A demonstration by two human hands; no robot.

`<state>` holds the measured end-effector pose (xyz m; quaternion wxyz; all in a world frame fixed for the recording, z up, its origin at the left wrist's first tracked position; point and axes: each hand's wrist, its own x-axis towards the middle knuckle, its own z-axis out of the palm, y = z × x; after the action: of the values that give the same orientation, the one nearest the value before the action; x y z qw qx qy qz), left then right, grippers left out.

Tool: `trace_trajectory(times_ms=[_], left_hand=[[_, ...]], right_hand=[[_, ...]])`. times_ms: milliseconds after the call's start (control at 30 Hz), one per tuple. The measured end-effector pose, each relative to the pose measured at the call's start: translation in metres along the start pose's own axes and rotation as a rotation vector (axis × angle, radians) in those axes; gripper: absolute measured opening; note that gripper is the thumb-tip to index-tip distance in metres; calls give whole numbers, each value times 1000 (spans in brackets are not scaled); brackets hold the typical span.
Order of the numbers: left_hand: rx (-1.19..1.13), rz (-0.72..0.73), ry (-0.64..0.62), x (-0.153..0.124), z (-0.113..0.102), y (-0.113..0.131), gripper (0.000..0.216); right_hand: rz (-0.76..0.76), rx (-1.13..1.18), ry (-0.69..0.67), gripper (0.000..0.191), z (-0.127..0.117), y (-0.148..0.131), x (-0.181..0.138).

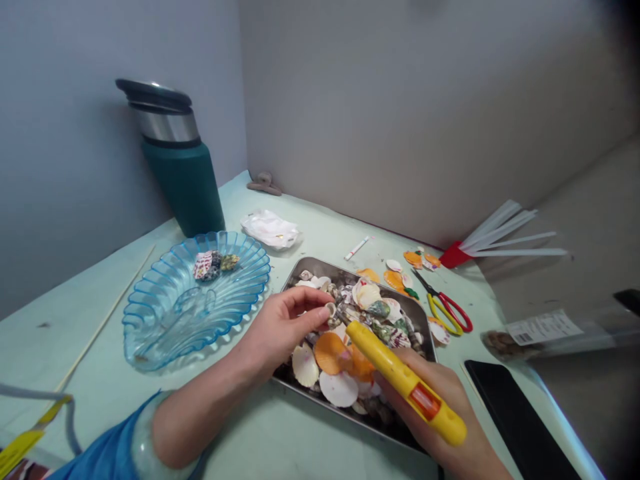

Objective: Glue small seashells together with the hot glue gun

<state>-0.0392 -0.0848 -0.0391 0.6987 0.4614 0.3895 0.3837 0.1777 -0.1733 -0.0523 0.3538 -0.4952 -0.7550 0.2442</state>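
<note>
My left hand (285,327) hovers over a metal tray (323,267) full of seashells and pinches a small pale shell (331,309) between thumb and fingers. My right hand (440,413) grips a yellow glue gun (400,377) whose nozzle points at that small shell, almost touching it. Orange and white scallop shells (330,353) lie in the tray just below the nozzle. A blue glass shell-shaped dish (165,320) sits to the left, with a few patterned shells (213,264) stuck together at its back.
A teal insulated bottle (183,180) stands at the back left. Yellow-and-red scissors (447,308), loose shells (400,273), a white packet (271,229), glue sticks (505,237), a thin wooden stick (105,320) and a black phone (515,413) lie around the tray.
</note>
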Motion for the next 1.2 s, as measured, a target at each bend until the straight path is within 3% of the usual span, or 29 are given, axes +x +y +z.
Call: trace_trajectory(times_ms=[1200], left_hand=[[-19,-25,27,-1,1,1,29]], right_hand=[[26,-55,-16,9,2,0,-2]])
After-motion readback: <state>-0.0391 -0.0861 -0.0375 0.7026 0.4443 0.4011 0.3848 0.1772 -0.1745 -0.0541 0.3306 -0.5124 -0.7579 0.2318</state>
